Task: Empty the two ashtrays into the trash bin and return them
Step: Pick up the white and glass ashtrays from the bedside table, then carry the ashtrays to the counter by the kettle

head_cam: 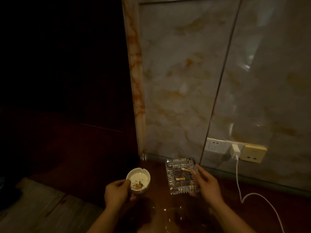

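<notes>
A round white ashtray [139, 178] with a cigarette butt and ash in it is gripped at its near-left rim by my left hand [117, 193]. It is held over the left edge of the dark wooden table [235, 207]. To its right a square cut-glass ashtray [173, 180] holds two cigarette butts. My right hand [207, 186] grips the glass ashtray's right side, thumb on the rim. Whether the glass ashtray rests on the table or is lifted I cannot tell. No trash bin is in view.
A marble-patterned wall [185, 81] rises right behind the table. On it sit a white socket [214, 145], a plugged-in charger [235, 150] with a white cable [249, 197] trailing over the table, and a yellowish socket [253, 153]. Left is dark; wood flooring [38, 206] shows below.
</notes>
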